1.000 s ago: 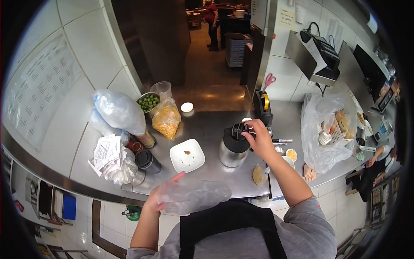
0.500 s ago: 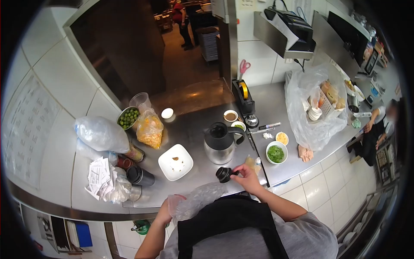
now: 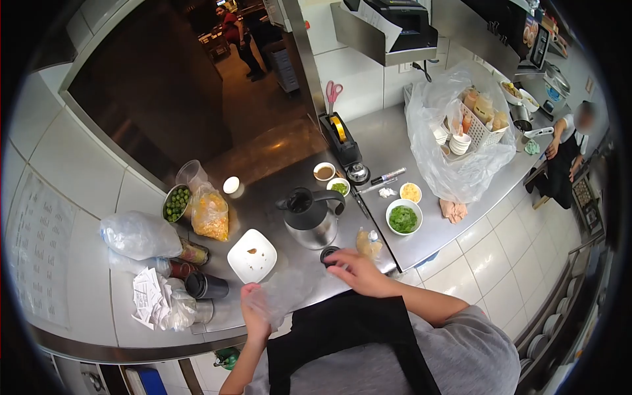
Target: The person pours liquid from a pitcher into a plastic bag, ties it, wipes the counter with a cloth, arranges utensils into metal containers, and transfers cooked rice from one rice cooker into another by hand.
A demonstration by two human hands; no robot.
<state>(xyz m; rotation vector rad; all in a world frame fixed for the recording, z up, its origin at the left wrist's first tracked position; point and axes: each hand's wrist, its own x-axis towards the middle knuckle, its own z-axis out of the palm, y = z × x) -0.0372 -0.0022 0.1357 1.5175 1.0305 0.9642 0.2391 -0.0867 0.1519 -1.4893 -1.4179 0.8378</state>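
Observation:
My left hand (image 3: 255, 315) is closed on a clear plastic bag (image 3: 286, 293), which hangs loose over the counter's front edge. My right hand (image 3: 361, 271) has its fingers stretched out at the black jug lid (image 3: 328, 254), which appears to rest on the steel counter; whether the fingertips touch it is hard to tell. Just behind the lid stands a steel thermal jug (image 3: 312, 230) with a black top and handle, uncovered. To its left lies a white square dish (image 3: 252, 257) with a few brown scraps. A small bag of pale food (image 3: 368, 243) sits right of the lid.
At the left stand a bowl of green citrus fruit (image 3: 176, 203), a bag of orange pieces (image 3: 210, 216) and a dark tumbler (image 3: 206, 286). Rightward are a bowl of chopped greens (image 3: 403, 218), a tape dispenser (image 3: 340, 140) and a plastic-wrapped basket (image 3: 484, 131). A co-worker (image 3: 566, 155) is at far right.
My right hand has lowered the black lid to the counter beside the jug, and its fingers have loosened. My left hand has brought the plastic bag slightly forward. The camera view has shifted.

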